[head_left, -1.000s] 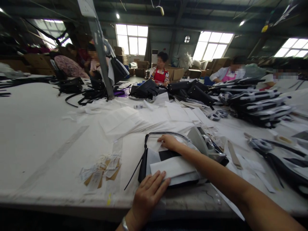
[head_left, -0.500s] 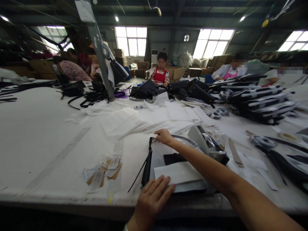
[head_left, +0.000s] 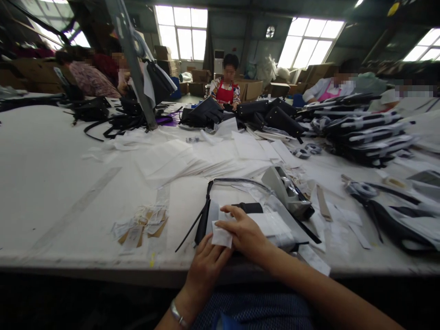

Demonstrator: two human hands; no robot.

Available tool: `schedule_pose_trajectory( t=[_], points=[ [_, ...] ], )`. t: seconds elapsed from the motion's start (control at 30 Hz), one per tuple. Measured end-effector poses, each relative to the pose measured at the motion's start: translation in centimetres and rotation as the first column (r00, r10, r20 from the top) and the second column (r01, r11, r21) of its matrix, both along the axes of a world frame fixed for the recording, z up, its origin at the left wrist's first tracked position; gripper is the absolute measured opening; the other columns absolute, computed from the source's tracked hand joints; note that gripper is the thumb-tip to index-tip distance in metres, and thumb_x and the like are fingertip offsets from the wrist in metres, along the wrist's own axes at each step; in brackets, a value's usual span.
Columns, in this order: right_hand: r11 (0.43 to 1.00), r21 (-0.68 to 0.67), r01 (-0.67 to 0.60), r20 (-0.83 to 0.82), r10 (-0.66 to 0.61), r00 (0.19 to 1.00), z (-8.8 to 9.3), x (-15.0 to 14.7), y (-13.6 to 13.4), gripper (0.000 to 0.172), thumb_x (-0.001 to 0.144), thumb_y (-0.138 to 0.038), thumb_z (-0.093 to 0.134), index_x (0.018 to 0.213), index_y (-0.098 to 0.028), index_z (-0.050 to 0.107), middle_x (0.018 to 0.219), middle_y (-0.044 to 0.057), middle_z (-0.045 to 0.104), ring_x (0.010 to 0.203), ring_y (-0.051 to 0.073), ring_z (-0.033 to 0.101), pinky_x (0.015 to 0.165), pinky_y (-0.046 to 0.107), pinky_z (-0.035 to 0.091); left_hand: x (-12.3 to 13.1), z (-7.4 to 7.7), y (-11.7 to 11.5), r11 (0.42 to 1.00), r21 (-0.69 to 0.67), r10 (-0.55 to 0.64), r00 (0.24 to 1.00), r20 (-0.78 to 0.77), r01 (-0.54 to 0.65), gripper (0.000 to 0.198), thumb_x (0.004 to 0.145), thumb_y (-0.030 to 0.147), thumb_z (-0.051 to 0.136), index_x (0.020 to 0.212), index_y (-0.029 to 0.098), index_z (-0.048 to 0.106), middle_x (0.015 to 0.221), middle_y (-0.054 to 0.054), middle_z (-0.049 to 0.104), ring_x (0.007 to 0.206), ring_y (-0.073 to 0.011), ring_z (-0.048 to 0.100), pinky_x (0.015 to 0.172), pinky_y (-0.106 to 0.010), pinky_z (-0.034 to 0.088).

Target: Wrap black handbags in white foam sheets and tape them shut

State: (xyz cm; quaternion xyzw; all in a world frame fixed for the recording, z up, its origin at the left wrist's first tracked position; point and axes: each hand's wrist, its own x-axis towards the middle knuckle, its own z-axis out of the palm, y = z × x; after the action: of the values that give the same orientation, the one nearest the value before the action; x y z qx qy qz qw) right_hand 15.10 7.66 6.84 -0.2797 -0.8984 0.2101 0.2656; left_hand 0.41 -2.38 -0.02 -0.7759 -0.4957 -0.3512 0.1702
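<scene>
A dark bag [head_left: 202, 225] lies near the table's front edge, with white and grey sheets [head_left: 271, 227] over it and its strap curving behind. My right hand [head_left: 242, 229] is above the bag's left part, its thumb and fingers closed on a small white paper [head_left: 222, 236]. My left hand [head_left: 209, 261], a bracelet at its wrist, lies at the bag's front left with its fingers partly under that paper. Whether those fingers grip anything is hidden.
A grey tape dispenser [head_left: 287, 192] stands right of the bag. Tags with strings [head_left: 140, 227] lie to the left. White sheets [head_left: 178, 160] spread behind, near a metal post [head_left: 135, 68]. Black bags [head_left: 364, 130] are piled at the right back. A person [head_left: 225, 89] sits across the table.
My right hand has come back toward me from the bag's far edge to beside my left hand, bringing a small white paper over the left fingers. The view has tilted down.
</scene>
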Motion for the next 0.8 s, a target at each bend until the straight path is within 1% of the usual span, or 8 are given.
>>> schedule_pose_trajectory(
  t=[0.1, 0.17, 0.3, 0.4, 0.53, 0.63, 0.7, 0.8],
  points=[
    [0.999, 0.04, 0.013, -0.044, -0.011, 0.999, -1.4, 1.0, -1.3, 0.036, 0.085, -0.006, 0.053, 0.11, -0.023, 0.073, 0.105, 0.008, 0.071, 0.095, 0.019, 0.068, 0.085, 0.029, 0.057, 0.0, -0.1, 0.0, 1.0, -0.004, -0.012, 0.999, 0.041, 0.012, 0.025, 0.097, 0.016, 0.047, 0.113, 0.018, 0.066, 0.108, -0.007, 0.072, 0.111, -0.0203, 0.063, 0.104, -0.038, 0.048],
    [0.999, 0.043, 0.014, -0.097, -0.01, 0.995, -1.6, 1.6, -1.9, 0.037, 0.088, -0.005, 0.049, 0.11, -0.022, 0.072, 0.099, 0.006, 0.073, 0.09, 0.018, 0.069, 0.084, 0.028, 0.057, -0.1, -0.1, -0.1, 1.0, -0.018, -0.018, 0.998, 0.06, 0.019, 0.024, 0.098, 0.016, 0.046, 0.112, 0.017, 0.065, 0.109, -0.008, 0.072, 0.111, -0.0198, 0.063, 0.103, -0.036, 0.05],
    [0.992, 0.119, 0.038, -0.201, -0.013, 0.979, -1.8, 2.2, -2.7, 0.031, 0.092, -0.011, 0.048, 0.111, -0.02, 0.072, 0.103, 0.007, 0.074, 0.097, 0.019, 0.07, 0.09, 0.032, 0.057, -0.1, -0.2, -0.3, 0.998, -0.057, -0.008, 0.993, 0.122, 0.015, 0.025, 0.097, 0.019, 0.049, 0.118, 0.014, 0.06, 0.116, -0.011, 0.069, 0.113, -0.0206, 0.063, 0.101, -0.037, 0.051],
    [0.987, 0.156, 0.043, -0.24, -0.004, 0.971, -2.1, 2.4, -3.1, 0.032, 0.094, -0.012, 0.049, 0.115, -0.022, 0.07, 0.106, 0.007, 0.074, 0.101, 0.018, 0.069, 0.095, 0.034, 0.056, -0.1, -0.6, -0.4, 0.997, -0.079, 0.008, 0.982, 0.189, 0.007, 0.028, 0.095, 0.026, 0.055, 0.121, 0.015, 0.058, 0.119, -0.012, 0.068, 0.114, -0.0215, 0.063, 0.099, -0.037, 0.053],
    [0.98, 0.194, 0.04, -0.238, 0.008, 0.971, -2.4, 2.5, -3.7, 0.032, 0.094, -0.01, 0.051, 0.116, -0.024, 0.069, 0.106, 0.005, 0.075, 0.101, 0.018, 0.07, 0.098, 0.037, 0.054, -0.2, -0.9, -0.4, 0.99, -0.139, 0.06, 0.96, 0.274, -0.022, 0.043, 0.092, 0.031, 0.06, 0.132, 0.019, 0.05, 0.129, -0.014, 0.062, 0.119, -0.0239, 0.06, 0.097, -0.036, 0.055],
    [0.972, 0.231, 0.051, -0.234, 0.005, 0.972, -2.6, 2.7, -4.3, 0.029, 0.096, -0.013, 0.052, 0.115, -0.026, 0.069, 0.104, 0.004, 0.075, 0.1, 0.018, 0.071, 0.101, 0.039, 0.052, -0.3, -0.5, -0.4, 0.984, -0.179, 0.06, 0.96, 0.272, -0.011, 0.055, 0.093, 0.027, 0.06, 0.143, 0.021, 0.041, 0.141, -0.015, 0.053, 0.127, -0.026, 0.054, 0.099, -0.037, 0.053],
    [0.965, 0.256, 0.05, -0.236, 0.012, 0.972, -2.8, 2.8, -4.7, 0.028, 0.096, -0.013, 0.052, 0.116, -0.025, 0.069, 0.105, 0.004, 0.075, 0.102, 0.018, 0.07, 0.101, 0.039, 0.052, -0.3, -0.1, -0.4, 0.984, -0.179, 0.036, 0.965, 0.26, 0.011, 0.057, 0.094, 0.022, 0.056, 0.147, 0.02, 0.036, 0.144, -0.015, 0.05, 0.13, -0.0252, 0.052, 0.102, -0.036, 0.051],
    [0.953, 0.302, 0.015, -0.225, 0.056, 0.973, -3.2, 2.8, -5.1, 0.031, 0.097, -0.012, 0.051, 0.12, -0.024, 0.067, 0.108, 0.005, 0.074, 0.107, 0.018, 0.069, 0.1, 0.038, 0.053, -0.3, 0.4, -0.3, 0.988, -0.15, 0.01, 0.969, 0.248, 0.028, 0.053, 0.095, 0.009, 0.046, 0.147, 0.021, 0.039, 0.144, -0.012, 0.052, 0.128, -0.021, 0.054, 0.103, -0.034, 0.05]
  ],
)
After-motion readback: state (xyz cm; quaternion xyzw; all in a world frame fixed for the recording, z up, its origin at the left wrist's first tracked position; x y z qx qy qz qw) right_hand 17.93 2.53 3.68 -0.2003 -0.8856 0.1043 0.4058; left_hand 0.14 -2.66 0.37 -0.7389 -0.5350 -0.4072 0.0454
